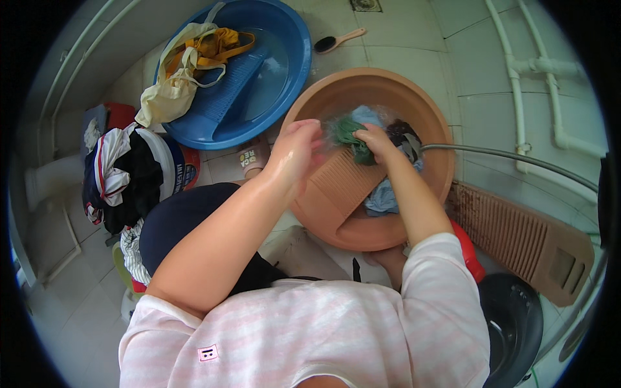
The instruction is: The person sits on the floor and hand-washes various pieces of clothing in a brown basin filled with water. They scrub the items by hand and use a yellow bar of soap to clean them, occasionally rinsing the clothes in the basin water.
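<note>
My right hand grips a wet green cloth over the built-in washboard of an orange-brown plastic basin. My left hand is raised over the basin's left side, fingers apart and holding nothing, a little left of the cloth. Water splashes around the green cloth. Light blue fabric lies in the basin beside the washboard, and a dark garment lies to the right of my right hand. A flexible metal hose reaches over the basin's right rim; its end is hidden.
A blue basin at upper left holds water, with yellow and cream fabric on its washboard. A wooden-handled brush lies on the floor. Clothes hang over a bucket at left. A brown washboard and black basin stand at right.
</note>
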{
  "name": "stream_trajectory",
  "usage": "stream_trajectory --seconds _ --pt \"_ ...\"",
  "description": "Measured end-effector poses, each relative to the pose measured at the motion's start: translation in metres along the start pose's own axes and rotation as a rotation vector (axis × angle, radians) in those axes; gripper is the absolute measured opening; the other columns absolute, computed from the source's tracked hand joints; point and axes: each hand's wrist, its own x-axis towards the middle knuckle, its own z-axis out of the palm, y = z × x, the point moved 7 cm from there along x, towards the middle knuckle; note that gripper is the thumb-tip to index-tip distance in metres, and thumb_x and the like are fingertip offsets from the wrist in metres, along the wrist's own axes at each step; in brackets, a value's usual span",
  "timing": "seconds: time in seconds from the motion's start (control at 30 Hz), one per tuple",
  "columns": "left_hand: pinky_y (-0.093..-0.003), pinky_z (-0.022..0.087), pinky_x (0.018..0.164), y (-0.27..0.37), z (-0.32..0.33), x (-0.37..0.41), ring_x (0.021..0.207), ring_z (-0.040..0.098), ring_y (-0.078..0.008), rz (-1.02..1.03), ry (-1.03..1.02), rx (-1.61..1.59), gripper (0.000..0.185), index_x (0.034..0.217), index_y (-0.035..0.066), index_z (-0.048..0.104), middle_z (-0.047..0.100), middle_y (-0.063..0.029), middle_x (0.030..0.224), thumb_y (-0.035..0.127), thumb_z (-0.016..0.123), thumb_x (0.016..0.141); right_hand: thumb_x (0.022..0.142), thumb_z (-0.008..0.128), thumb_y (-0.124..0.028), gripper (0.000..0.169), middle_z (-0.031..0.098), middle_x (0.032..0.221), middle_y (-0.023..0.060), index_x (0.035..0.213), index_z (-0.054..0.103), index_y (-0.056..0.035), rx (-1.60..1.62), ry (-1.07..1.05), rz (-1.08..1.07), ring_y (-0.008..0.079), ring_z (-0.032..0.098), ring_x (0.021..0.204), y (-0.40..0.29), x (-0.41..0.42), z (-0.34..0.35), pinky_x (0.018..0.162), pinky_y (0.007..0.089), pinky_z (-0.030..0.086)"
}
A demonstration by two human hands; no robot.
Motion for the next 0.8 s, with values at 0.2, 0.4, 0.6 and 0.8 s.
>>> stream_trajectory --seconds 0.2,0.4,0.6,0.8 --pt "-0.0542 0.007 0.103 -0.047 0.025 -0.009 0.130 0.010 -0.0362 -0.373 -0.050 -0.071 0.060 0.132 0.008 0.031 0.016 -0.0159 0.141 0.046 0.042 0.086 0.075 0.055 -0.010 0.026 0.056 0.094 0.0036 0.099 0.055 0.0000 0.446 -0.138 -0.178 0.0125 0.054 0.082 -0.084 -0.144 0.032 0.075 0.0261 0.045" --pt "-0.0370 0.046 0.081 -0.056 0.081 -0.026 0.085 0.057 -0.0249 -0.179 -1.091 -0.524 0.027 0.094 0.006 0.053 0.058 -0.0094 0.090 0.026 0.035 0.088 0.065 0.046 0.000 0.019 0.047 0.106 0.0110 0.084 0.047 -0.0003 -0.317 -0.062 -1.014 0.0247 0.042 0.104 -0.158 -0.244 0.098 0.094 0.0348 0.030" --pt "-0.0338 0.047 0.066 -0.038 0.073 -0.043 0.078 0.056 -0.0211 0.066 -0.273 -0.091 0.018 0.095 0.003 0.052 0.056 -0.0090 0.087 0.016 0.045 0.084 0.081 0.047 -0.014 0.019 0.049 0.114 0.0083 0.097 0.053 -0.0072 0.306 0.789 -0.440 0.0302 0.048 0.103 -0.070 -0.219 0.015 0.090 0.0406 0.036" --pt "-0.0288 0.043 0.071 -0.050 0.094 -0.065 0.085 0.053 -0.0149 0.123 -0.384 0.290 0.018 0.098 0.009 0.052 0.056 -0.0032 0.091 0.023 0.051 0.085 0.084 0.036 -0.035 0.036 0.057 0.104 0.0069 0.105 0.053 -0.0111 1.172 0.435 -0.248 0.0271 0.056 0.093 -0.034 -0.206 0.005 0.069 0.0426 0.050"
